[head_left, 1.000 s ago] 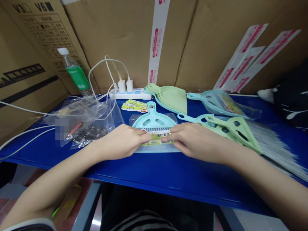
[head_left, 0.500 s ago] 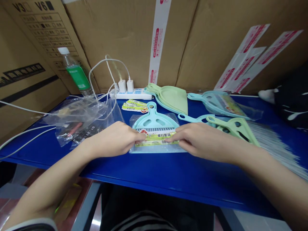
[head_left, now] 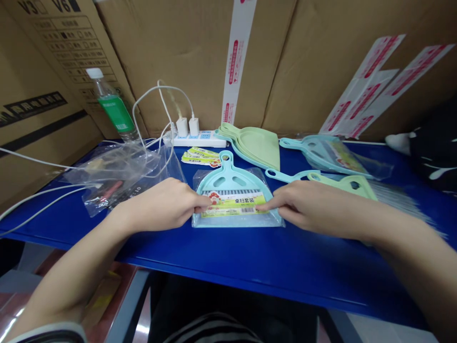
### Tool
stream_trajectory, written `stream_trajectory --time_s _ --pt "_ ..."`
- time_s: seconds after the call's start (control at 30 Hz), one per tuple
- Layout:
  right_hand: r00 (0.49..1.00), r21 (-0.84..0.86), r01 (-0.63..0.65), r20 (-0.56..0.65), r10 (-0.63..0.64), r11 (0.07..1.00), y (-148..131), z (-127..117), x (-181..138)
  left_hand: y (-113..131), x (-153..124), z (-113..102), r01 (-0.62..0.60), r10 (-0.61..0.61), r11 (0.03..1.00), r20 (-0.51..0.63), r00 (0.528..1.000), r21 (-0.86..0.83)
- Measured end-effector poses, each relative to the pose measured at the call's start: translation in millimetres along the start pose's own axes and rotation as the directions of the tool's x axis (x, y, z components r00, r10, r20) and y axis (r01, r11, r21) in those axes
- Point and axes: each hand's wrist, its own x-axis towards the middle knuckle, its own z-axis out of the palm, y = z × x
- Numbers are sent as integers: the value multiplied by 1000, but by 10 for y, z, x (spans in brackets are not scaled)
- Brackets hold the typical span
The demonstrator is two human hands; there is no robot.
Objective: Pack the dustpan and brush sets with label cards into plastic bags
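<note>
A light blue dustpan [head_left: 228,172] with a dark-bristled brush [head_left: 232,192] in its pan lies flat in a clear plastic bag [head_left: 246,222]. Across its middle runs a yellow-green label card [head_left: 228,205] with a red mushroom picture. My left hand [head_left: 167,204] is closed at the left side, its fingertips on the card's left end. On the other side, my right hand [head_left: 307,207] rests with its index fingertip on the card's right end and the other fingers curled. The undersides of both hands are hidden.
Behind are stacked green and blue dustpans [head_left: 259,143], loose label cards [head_left: 200,157] and a power strip [head_left: 200,139]. Rightward lie a bagged dustpan [head_left: 321,150], a green brush [head_left: 342,183] and clear bags [head_left: 410,209]. A bottle [head_left: 116,112], cables and plastic wrap [head_left: 143,166] stand left.
Both hands have slid outward along the label card, the right hand farther, so more of the card's print shows between them. The bagged dustpan stays in place.
</note>
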Motion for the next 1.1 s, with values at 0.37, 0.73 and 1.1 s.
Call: stream_trajectory --time_s 0.37,0.73,1.1 --pt "998 -4 -66 13 66 998 125 6 -68 -30 -21 -9 17 -17 1000 5 1000 -11" --pt "998 25 -59 -24 59 998 163 -2 -81 -33 5 2 8 -9 1000 -29 1000 -15" --pt "993 34 -116 0 116 993 131 -29 -51 -49 55 21 -15 12 998 -59 998 -54"
